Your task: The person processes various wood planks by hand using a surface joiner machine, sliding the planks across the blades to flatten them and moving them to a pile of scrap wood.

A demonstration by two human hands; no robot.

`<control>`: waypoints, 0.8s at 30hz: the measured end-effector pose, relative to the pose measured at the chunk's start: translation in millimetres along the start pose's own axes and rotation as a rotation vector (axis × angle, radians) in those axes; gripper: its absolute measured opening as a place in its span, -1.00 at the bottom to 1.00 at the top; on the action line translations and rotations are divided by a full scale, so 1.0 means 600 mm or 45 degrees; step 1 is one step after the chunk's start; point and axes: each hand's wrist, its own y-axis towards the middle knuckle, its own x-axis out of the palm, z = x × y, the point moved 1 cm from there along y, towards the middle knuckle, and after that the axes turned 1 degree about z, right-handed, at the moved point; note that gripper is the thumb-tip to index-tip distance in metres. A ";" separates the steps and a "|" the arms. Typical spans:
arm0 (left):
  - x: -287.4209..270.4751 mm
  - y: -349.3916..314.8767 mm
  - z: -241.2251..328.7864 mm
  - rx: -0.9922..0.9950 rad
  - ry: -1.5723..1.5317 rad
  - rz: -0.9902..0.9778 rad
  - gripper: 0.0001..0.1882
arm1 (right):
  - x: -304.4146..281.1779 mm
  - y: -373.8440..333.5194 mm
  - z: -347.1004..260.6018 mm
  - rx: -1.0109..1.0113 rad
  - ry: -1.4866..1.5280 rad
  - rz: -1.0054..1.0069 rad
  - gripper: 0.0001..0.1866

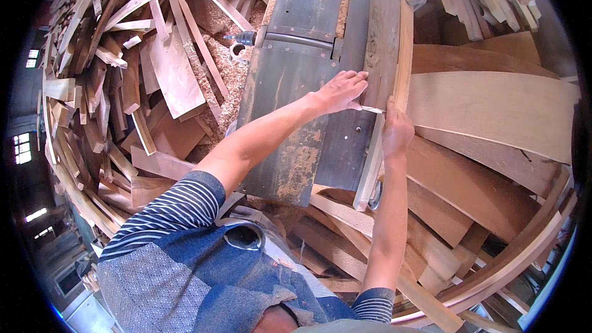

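A long, weathered wooden board (381, 31) lies lengthwise on the right side of a grey metal jointer (287, 80). My left hand (341, 92) grips the board's left edge near its near end, fingers curled over it and thumb lower. On the other side, my right hand (398, 131) closes around the board's near right corner, beside a pale wooden strip (404, 55) that runs along the board's right side. A thin, light line shows at the board's end between my hands; I cannot tell if it is the cut face or a separate sliver.
The jointer's cutter slot (299, 42) crosses the bed ahead of my left forearm. Scrap wood (172, 74) and shavings (216, 55) are heaped at the left. Wide planks (493, 108) are stacked at the right, and more offcuts (333, 246) lie close by my body.
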 end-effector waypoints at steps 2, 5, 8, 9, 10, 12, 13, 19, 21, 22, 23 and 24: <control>-0.003 0.003 0.000 0.001 -0.004 -0.003 -0.32 | 0.002 0.001 0.003 0.002 -0.009 -0.002 -0.49; -0.005 0.006 -0.001 -0.016 -0.002 -0.018 -0.33 | 0.007 0.003 0.006 -0.008 -0.020 0.006 -0.49; -0.005 0.009 -0.006 -0.014 0.022 -0.008 -0.33 | 0.009 0.008 0.009 -0.030 -0.024 0.023 -0.49; -0.004 0.009 -0.007 -0.014 0.017 -0.014 -0.33 | 0.008 0.009 0.010 -0.039 -0.024 0.029 -0.48; -0.005 0.011 -0.007 -0.014 0.012 -0.020 -0.33 | 0.006 0.011 0.009 -0.024 -0.014 0.021 -0.48; -0.006 0.013 -0.006 -0.010 0.016 -0.017 -0.33 | 0.003 0.013 0.006 0.005 0.006 0.005 -0.48; -0.005 0.014 -0.007 -0.004 0.024 -0.007 -0.33 | 0.005 0.012 0.008 0.010 0.004 0.006 -0.49; -0.004 0.015 -0.016 0.000 0.027 0.007 -0.33 | 0.014 0.017 0.012 0.030 0.008 -0.052 -0.52; -0.004 0.014 -0.015 -0.005 0.022 0.006 -0.34 | 0.015 0.018 0.013 0.026 0.026 -0.035 -0.53; -0.004 0.016 -0.016 -0.007 0.023 0.003 -0.34 | 0.013 0.019 0.012 0.023 0.038 -0.028 -0.53; -0.004 0.017 -0.016 -0.010 0.023 0.000 -0.34 | 0.011 0.020 0.012 0.019 0.050 -0.021 -0.53; -0.004 0.017 -0.016 -0.008 0.036 0.015 -0.35 | 0.010 0.021 0.012 0.015 0.063 -0.014 -0.53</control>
